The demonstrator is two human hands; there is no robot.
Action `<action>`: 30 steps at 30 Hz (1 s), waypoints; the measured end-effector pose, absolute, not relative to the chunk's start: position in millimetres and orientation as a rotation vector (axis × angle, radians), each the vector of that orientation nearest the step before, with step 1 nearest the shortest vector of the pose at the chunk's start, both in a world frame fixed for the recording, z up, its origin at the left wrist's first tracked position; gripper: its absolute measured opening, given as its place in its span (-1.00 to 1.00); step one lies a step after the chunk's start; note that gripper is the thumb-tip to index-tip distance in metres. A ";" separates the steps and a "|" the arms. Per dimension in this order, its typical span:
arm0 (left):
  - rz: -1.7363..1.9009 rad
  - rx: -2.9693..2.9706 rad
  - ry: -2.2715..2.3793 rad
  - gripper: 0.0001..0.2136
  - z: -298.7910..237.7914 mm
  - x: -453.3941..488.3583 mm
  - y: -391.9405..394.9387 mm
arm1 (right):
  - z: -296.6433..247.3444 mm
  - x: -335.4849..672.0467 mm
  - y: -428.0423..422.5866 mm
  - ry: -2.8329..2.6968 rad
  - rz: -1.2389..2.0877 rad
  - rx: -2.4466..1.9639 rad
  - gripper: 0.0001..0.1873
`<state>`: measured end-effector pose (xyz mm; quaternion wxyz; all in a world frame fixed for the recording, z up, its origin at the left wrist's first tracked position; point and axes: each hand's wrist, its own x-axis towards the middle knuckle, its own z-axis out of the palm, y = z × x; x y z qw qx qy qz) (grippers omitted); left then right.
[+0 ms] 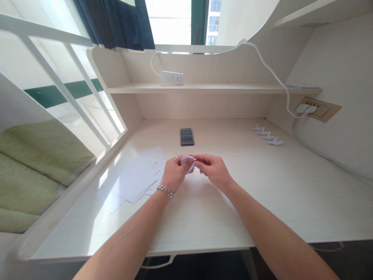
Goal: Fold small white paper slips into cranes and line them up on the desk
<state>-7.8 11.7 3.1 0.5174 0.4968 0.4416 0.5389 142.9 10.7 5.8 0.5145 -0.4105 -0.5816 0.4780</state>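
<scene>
A small folded piece of white paper (189, 161) is held above the middle of the pale desk (262, 194), pinched from both sides. My left hand (174, 174), with a ring and a metal bracelet, grips its left side. My right hand (212, 168) pinches its right edge with the fingertips. To the left of my hands lies a loose stack of white paper sheets (135, 179). Several small folded paper figures (267, 135) stand in a row at the back right of the desk.
A dark phone (187, 137) lies flat behind my hands. A white power strip (172, 77) sits on the shelf above, its cable running to a wall socket (316, 109) on the right. A green cushion (32, 163) lies off the desk's left side.
</scene>
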 end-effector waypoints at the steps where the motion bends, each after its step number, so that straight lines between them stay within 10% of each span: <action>1: 1.288 1.199 1.045 -0.67 3.3 -8.1 11.4 | 7.2 143.4 10.4 -1.399 1.171 -0.976 -0.68; 30: 1.267 1.120 1.056 -0.63 11.6 -0.9 5.1 | 9.9 145.4 4.3 -1.470 0.832 -1.211 -0.76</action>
